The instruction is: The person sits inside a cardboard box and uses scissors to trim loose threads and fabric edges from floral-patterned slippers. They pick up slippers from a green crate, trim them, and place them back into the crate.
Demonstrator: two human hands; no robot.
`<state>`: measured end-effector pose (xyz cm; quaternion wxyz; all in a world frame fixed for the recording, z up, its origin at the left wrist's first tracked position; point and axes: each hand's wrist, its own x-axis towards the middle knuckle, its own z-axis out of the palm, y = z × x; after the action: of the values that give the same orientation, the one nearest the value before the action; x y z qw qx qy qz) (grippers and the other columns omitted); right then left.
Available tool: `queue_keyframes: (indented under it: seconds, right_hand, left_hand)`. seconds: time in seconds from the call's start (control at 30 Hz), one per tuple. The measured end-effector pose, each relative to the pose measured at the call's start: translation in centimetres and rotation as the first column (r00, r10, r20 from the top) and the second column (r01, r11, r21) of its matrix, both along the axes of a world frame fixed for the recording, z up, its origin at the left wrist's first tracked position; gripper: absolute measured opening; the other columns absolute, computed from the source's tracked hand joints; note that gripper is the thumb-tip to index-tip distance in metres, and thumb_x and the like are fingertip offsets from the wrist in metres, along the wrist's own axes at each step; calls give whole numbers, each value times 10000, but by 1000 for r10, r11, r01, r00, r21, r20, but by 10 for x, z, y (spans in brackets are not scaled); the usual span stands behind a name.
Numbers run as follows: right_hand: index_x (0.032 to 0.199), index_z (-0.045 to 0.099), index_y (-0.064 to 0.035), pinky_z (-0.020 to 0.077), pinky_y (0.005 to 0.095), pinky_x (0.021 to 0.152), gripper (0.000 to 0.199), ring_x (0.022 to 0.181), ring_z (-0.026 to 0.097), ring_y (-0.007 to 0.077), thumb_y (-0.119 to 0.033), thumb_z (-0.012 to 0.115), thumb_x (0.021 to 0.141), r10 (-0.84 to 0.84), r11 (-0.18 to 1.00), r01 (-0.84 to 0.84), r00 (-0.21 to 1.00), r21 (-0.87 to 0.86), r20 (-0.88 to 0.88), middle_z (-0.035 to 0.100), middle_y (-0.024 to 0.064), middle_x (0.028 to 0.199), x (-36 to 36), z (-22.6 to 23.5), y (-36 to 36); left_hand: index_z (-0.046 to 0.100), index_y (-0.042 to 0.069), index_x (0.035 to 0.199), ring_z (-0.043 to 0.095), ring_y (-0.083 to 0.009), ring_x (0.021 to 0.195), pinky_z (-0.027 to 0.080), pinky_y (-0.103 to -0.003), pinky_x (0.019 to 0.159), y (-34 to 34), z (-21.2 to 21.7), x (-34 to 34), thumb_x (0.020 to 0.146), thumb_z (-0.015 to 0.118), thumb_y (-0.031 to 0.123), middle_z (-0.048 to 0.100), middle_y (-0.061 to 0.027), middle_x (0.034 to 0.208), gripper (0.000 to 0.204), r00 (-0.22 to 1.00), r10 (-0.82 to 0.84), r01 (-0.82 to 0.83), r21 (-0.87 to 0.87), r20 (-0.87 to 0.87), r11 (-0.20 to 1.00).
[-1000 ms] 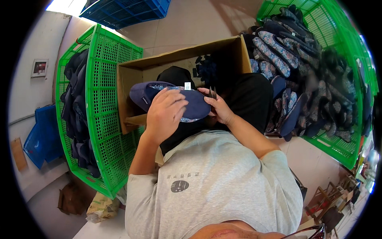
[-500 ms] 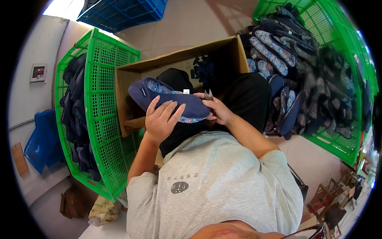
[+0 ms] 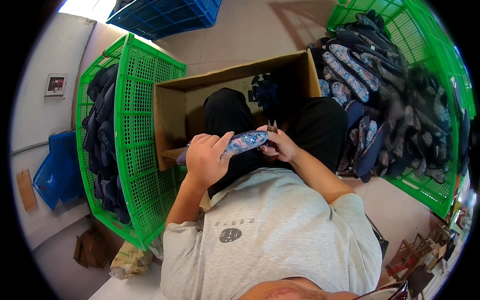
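My left hand is closed around one end of a navy slipper with a blue and pink floral pattern, held over my lap. The slipper is tipped so that its floral side shows. My right hand grips thread snips, whose two pointed blades stick up between the fingers, slightly apart. This hand is at the slipper's other end; whether its fingers also pinch the edge is hidden. An open cardboard box stands around my knees, with dark scraps inside.
On the left stands a green mesh crate of dark slippers. A larger green crate at right holds a heap of floral and navy slippers. A blue crate sits at the far side.
The slipper has been turned from its navy face to its floral side. My left hand has rolled over with it and now shows its back. The snips remain in my right hand.
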<state>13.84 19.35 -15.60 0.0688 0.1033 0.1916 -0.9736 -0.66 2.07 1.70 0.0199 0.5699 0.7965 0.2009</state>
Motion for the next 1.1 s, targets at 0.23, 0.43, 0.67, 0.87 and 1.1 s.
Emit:
queue_keyframes:
  seconds: [0.23, 0.43, 0.67, 0.87, 1.1]
  right_hand:
    - [1178, 582, -93, 262, 184, 402, 268, 475, 382, 56, -235, 623, 954, -41, 998, 45, 992, -36, 118, 609, 94, 781, -2, -1, 1]
    - [1145, 609, -90, 257, 177, 414, 212, 485, 382, 49, -185, 615, 956, -66, 998, 65, 985, 12, 157, 604, 68, 769, -2, 0, 1]
    - [1090, 625, -89, 253, 176, 426, 163, 484, 346, 45, -187, 612, 961, -76, 996, 68, 984, 53, 161, 599, 55, 780, -4, -2, 0]
    - [1073, 629, -76, 263, 187, 426, 165, 486, 363, 54, -190, 623, 956, -57, 997, 48, 983, 56, 173, 598, 70, 777, -3, -3, 0]
    - [1072, 627, -72, 270, 193, 423, 174, 487, 376, 58, -186, 631, 941, -50, 994, 30, 981, 108, 190, 598, 72, 772, -4, -3, 0]
  left_hand:
    - [663, 60, 973, 638, -377, 761, 490, -447, 675, 5, -30, -12, 852, 691, 326, 654, -169, 761, 295, 938, 285, -265, -123, 198, 956]
    - [607, 31, 877, 619, -411, 767, 474, -471, 662, 7, -65, -31, 971, 548, 403, 633, -209, 765, 388, 870, 427, -344, -317, 245, 884]
    - [577, -4, 803, 567, -412, 733, 447, -456, 656, 9, -74, -45, 995, 511, 380, 596, -218, 753, 435, 816, 398, -293, -293, 420, 910]
    - [605, -36, 852, 592, -304, 697, 457, -412, 663, 2, -94, -59, 1005, 514, 343, 582, -179, 719, 418, 713, 381, -284, -255, 588, 924]
    - [669, -35, 1009, 646, -110, 745, 530, -272, 679, 1, -89, -71, 1027, 510, 334, 697, -44, 857, 402, -54, 422, -372, -410, 905, 833]
